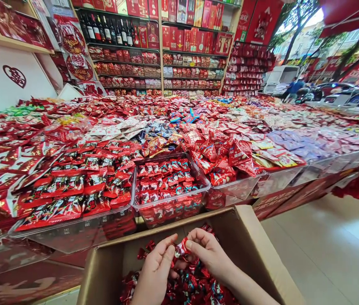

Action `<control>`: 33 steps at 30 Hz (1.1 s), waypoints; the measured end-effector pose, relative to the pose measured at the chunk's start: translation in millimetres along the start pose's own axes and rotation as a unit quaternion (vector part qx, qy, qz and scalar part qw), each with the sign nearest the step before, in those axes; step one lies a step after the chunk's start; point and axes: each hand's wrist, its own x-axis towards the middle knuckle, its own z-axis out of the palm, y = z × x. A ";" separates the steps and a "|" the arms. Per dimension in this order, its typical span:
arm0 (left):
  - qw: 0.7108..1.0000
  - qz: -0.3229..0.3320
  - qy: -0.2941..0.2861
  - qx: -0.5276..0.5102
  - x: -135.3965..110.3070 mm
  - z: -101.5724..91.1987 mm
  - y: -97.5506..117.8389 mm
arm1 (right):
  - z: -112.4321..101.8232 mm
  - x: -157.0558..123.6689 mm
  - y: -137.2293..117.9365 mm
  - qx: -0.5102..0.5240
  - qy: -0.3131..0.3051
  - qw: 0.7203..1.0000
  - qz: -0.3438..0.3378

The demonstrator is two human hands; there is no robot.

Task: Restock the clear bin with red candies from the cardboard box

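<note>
Left grip (157, 267) and right grip (209, 253): both closed, fingertips pinching one wrapped candy (181, 249) between them, over the box (263, 254). Box: cardboard, open, loose red sweets (195, 286) inside. Just beyond: one clear tray (173, 197), rows of small red packets (166, 178). Farther: heaped snacks (179, 101), mostly red. Rear: shelves (161, 59), dark bottles (104, 30), red cartons (190, 39).

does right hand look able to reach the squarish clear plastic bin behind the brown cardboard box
Probably yes: the bin is open-topped, just past the cardboard box, though the right hand is pinching a red-and-white wrapped candy.
</note>
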 end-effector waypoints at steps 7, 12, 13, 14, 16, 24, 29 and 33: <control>0.996 0.035 0.043 0.069 -1.6 1.3 -3.6 | -2.3 -0.5 4.1 -0.021 -0.002 1.000 -0.004; 0.994 0.036 0.049 0.093 -3.3 2.2 -2.3 | -0.2 -0.6 4.1 -0.021 0.000 1.000 -0.006; 0.993 0.039 0.049 0.098 -3.6 2.3 -2.4 | 0.0 -0.5 4.8 -0.022 0.001 1.000 -0.007; 0.993 0.040 0.050 0.104 -3.8 2.3 -2.5 | -0.1 -0.3 5.7 -0.024 0.001 1.000 -0.009; 0.991 0.039 0.051 0.116 -4.3 2.4 -2.8 | -0.9 0.2 8.5 -0.029 0.001 0.999 -0.015; 0.962 0.087 0.069 0.249 -3.7 -0.6 -7.7 | -6.4 1.7 16.1 -0.126 0.023 0.990 -0.051; 0.951 0.063 0.100 0.286 0.4 -3.6 -12.9 | -1.8 -6.5 11.4 -0.310 0.059 0.935 -0.163; 0.943 0.096 0.097 0.302 1.2 -5.7 -14.2 | 4.1 -12.4 11.2 -0.363 -0.022 0.902 -0.231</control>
